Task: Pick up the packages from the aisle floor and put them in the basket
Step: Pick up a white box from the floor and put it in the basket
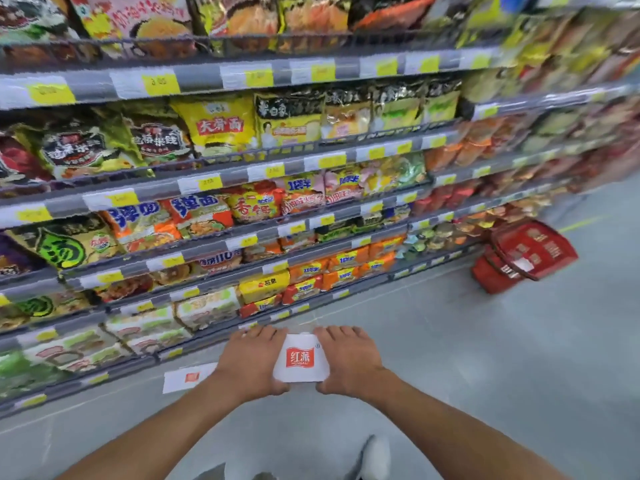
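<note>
A white package (300, 362) with a red square logo sits between my two hands above the aisle floor. My left hand (252, 358) grips its left side and my right hand (348, 360) grips its right side, fingers over the far edge and thumbs curled under the near edge. A second white package (183, 377) with the same red logo lies flat on the floor to the left, partly hidden by my left forearm. The red basket (524, 256) stands tilted on the floor at the far right, by the foot of the shelves.
Long shelves (242, 244) packed with noodle packets run along the left and back. Grey floor (485, 358) stretches from my hands to the basket. My white shoe (375, 457) shows at the bottom.
</note>
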